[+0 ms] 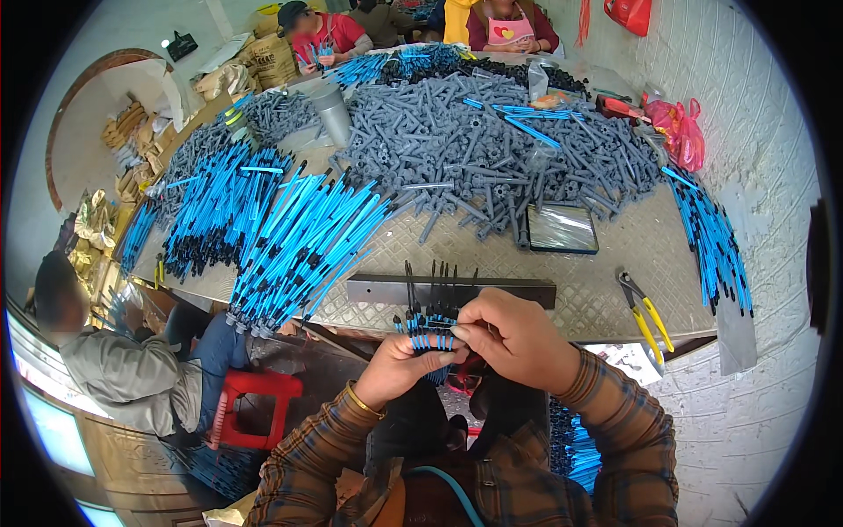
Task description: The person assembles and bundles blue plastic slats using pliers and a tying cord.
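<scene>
Over the table's front edge, my left hand grips a small bundle of thin blue-and-black plastic sticks, their dark tips pointing away from me. At the bundle's right side, the fingers of my right hand are pinched together on the sticks; whether they hold a single one is too small to tell. Just beyond both hands lies a dark metal bar. A large heap of longer blue-and-black sticks spreads to the left of the hands, some ends jutting past the edge.
Grey plastic tubes are heaped across the table, with a grey cylinder among them. A dark-rimmed rectangular tray and yellow-handled pliers lie to the right. More sticks line the right edge. A co-worker sits left by a red stool.
</scene>
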{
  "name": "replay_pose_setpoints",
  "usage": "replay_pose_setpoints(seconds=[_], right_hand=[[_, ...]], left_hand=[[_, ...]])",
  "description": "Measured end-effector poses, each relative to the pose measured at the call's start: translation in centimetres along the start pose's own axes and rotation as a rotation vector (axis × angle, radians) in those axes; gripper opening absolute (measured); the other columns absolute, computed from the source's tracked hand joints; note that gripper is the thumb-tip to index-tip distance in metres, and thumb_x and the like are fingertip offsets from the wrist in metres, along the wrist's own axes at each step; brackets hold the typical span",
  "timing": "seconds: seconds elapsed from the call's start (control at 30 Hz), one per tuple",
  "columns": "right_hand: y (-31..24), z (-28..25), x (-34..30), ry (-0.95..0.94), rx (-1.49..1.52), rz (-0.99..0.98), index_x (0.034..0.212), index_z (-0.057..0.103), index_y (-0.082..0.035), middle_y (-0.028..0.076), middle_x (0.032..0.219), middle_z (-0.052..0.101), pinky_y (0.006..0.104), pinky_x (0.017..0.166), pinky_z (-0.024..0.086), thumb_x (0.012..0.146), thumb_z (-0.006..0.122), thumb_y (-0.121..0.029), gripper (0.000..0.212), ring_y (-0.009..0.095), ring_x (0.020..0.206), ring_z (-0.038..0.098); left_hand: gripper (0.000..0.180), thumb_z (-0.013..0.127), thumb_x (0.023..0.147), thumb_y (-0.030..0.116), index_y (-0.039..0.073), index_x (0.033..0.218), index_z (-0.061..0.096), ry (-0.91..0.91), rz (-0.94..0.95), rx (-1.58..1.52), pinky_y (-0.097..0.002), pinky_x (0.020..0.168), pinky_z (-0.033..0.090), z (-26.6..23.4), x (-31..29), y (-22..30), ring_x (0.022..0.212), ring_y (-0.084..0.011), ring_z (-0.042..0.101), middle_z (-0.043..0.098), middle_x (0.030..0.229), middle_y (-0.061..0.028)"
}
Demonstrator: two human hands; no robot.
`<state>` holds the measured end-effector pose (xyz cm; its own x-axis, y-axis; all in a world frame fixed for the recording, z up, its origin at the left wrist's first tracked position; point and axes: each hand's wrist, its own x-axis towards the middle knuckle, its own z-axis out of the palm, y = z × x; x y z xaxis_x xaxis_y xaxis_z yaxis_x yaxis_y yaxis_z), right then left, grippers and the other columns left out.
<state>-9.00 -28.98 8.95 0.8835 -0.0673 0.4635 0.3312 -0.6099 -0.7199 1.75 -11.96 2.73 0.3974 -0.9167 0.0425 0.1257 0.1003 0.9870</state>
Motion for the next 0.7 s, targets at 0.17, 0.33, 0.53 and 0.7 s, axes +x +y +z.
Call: replay_pose_setpoints(seconds=[0.17,0.33,0.53,0.7], right_hand=[[-0.4,-0.3,0.1,-0.04,-0.055,-0.011,0.088,0.057,-0.005,0.01,0.077,0.056,0.0334,0.056,0.045,0.082,0.062,-0.012,0.01,0.028,0.064,0.058],[-1.0,-0.5,0.0,-0.073,-0.213,-0.051,0.087,0.058,-0.008,0.008,0.077,0.056,0.035,0.054,0.045,0.081,0.063,-0.014,0.01,0.028,0.063,0.058],[-0.8,-0.7,0.3,-0.106,-0.27,-0.142,0.086,0.059,-0.01,0.006,0.076,0.055,0.0353,0.051,0.045,0.08,0.064,-0.015,0.009,0.027,0.061,0.058],[-0.9,-0.7,0.7,-0.128,-0.27,-0.17,0.086,0.058,-0.009,0.006,0.077,0.055,0.0352,0.051,0.045,0.079,0.064,-0.013,0.011,0.027,0.061,0.058]], left_hand=[[0.022,0.057,0.087,-0.002,0.002,0.108,0.062,-0.021,-0.032,0.007,-0.0275,0.087,0.047,-0.1,-0.1,-0.1,0.095,-0.0119,0.06,0.065,0.102,-0.0039],[0.024,0.057,0.087,-0.001,0.003,0.111,0.061,-0.061,-0.031,0.046,-0.0266,0.086,0.046,-0.4,0.0,-0.1,0.095,-0.0108,0.059,0.065,0.103,-0.0033],[0.024,0.058,0.087,0.002,0.004,0.111,0.062,-0.099,-0.034,0.136,-0.0255,0.086,0.046,-0.6,-0.1,-0.1,0.095,-0.0091,0.059,0.065,0.102,-0.0024],[0.023,0.06,0.086,0.003,0.006,0.109,0.063,-0.127,-0.053,0.169,-0.0256,0.085,0.046,-0.8,0.1,0.0,0.095,-0.008,0.058,0.065,0.1,-0.0005]])
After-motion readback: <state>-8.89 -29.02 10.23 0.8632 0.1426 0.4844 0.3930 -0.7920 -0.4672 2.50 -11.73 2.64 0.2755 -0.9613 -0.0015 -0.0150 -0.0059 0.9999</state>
